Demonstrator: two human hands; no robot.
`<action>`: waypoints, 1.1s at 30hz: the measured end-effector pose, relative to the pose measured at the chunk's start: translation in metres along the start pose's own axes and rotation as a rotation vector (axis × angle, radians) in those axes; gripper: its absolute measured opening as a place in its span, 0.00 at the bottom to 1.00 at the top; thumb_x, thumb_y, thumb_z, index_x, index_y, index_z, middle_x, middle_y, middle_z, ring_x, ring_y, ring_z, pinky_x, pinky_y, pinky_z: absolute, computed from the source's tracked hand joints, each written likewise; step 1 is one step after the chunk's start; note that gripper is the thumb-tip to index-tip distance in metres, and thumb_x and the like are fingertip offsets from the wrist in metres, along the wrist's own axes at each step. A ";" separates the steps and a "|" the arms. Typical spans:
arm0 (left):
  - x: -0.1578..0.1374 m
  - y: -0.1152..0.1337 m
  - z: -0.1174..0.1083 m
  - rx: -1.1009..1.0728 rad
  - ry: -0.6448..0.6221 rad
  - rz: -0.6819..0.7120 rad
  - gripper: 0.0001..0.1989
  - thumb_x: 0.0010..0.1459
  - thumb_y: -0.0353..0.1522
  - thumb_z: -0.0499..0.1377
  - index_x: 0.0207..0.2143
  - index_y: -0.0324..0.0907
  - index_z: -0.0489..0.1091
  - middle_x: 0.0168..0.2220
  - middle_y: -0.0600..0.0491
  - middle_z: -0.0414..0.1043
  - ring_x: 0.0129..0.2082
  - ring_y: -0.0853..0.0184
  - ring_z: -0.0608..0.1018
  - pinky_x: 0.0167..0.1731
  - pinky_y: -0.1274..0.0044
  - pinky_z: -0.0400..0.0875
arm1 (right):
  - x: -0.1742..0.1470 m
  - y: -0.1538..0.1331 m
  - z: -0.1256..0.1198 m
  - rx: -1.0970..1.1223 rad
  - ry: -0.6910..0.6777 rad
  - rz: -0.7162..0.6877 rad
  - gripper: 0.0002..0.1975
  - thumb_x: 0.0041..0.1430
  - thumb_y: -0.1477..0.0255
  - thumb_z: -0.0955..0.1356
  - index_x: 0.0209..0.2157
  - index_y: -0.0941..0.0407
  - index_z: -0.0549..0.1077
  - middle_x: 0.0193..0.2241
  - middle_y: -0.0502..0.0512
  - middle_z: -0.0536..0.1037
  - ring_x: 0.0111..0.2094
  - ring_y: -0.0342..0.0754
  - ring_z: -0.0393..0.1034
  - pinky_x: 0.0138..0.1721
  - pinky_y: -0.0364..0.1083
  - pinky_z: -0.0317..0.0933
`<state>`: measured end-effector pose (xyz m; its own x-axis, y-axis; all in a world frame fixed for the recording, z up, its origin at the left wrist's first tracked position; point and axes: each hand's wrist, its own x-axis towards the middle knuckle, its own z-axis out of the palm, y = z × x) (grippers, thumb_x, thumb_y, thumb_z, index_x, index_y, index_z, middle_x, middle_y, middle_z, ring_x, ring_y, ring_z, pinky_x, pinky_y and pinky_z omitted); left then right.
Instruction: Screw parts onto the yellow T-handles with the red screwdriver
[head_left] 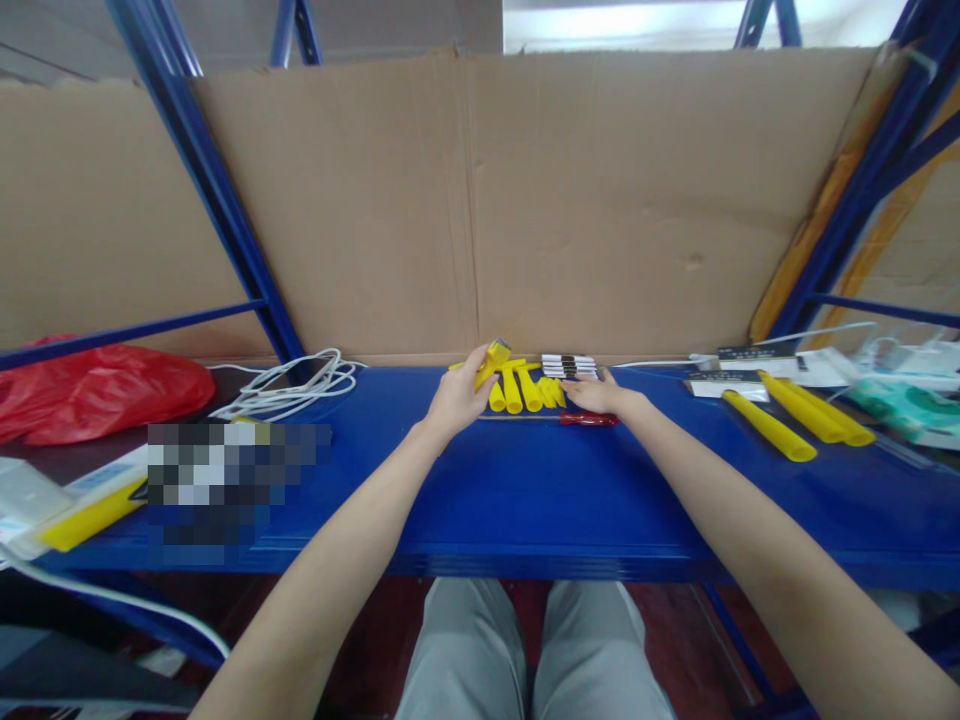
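Observation:
My left hand (459,388) is closed around a yellow tool with a flat, grey-edged head (495,354), held tilted over the back of the blue shelf. Just below it, several hollow yellow tapered tubes (513,392) lie side by side. My right hand (596,393) rests with fingers stretched out beside a small pile of yellow pieces (552,392); nothing shows in its grasp. Behind its fingers sits a stack of white strips with dark bands (568,366). A red screwdriver handle (589,419) lies just in front of the hand, with its thin shaft pointing left.
Cardboard (600,200) walls the back of the blue shelf (540,500), between blue metal posts. More yellow tubes (772,428) and a green-and-white packet (907,410) lie on the right. A coiled white cable (315,385) and a red bag (105,390) occupy the left.

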<state>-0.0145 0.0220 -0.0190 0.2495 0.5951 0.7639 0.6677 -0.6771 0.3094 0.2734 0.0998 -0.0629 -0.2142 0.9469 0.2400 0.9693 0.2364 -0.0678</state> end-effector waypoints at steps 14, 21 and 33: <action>0.000 -0.002 0.001 0.018 -0.021 0.024 0.21 0.56 0.30 0.56 0.53 0.41 0.63 0.46 0.46 0.75 0.46 0.63 0.78 0.44 0.74 0.71 | -0.013 -0.024 -0.029 -0.014 -0.241 0.018 0.26 0.65 0.66 0.50 0.58 0.52 0.66 0.61 0.54 0.61 0.64 0.59 0.50 0.62 0.68 0.33; 0.000 -0.002 0.001 0.022 -0.027 0.043 0.21 0.57 0.30 0.55 0.54 0.42 0.63 0.46 0.47 0.76 0.44 0.64 0.78 0.44 0.74 0.72 | -0.018 -0.029 -0.034 0.007 -0.256 0.051 0.28 0.65 0.63 0.49 0.61 0.55 0.63 0.62 0.58 0.60 0.65 0.58 0.47 0.63 0.67 0.31; -0.001 0.005 -0.002 0.044 -0.075 0.042 0.22 0.56 0.29 0.56 0.55 0.43 0.63 0.46 0.48 0.76 0.45 0.63 0.78 0.44 0.74 0.72 | -0.024 -0.039 -0.043 0.024 -0.229 0.025 0.28 0.66 0.64 0.49 0.62 0.53 0.61 0.62 0.52 0.59 0.64 0.53 0.48 0.64 0.60 0.36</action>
<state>-0.0129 0.0171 -0.0166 0.3292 0.5983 0.7305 0.6854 -0.6836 0.2509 0.2462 0.0586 -0.0248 -0.2150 0.9765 0.0121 0.9720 0.2152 -0.0945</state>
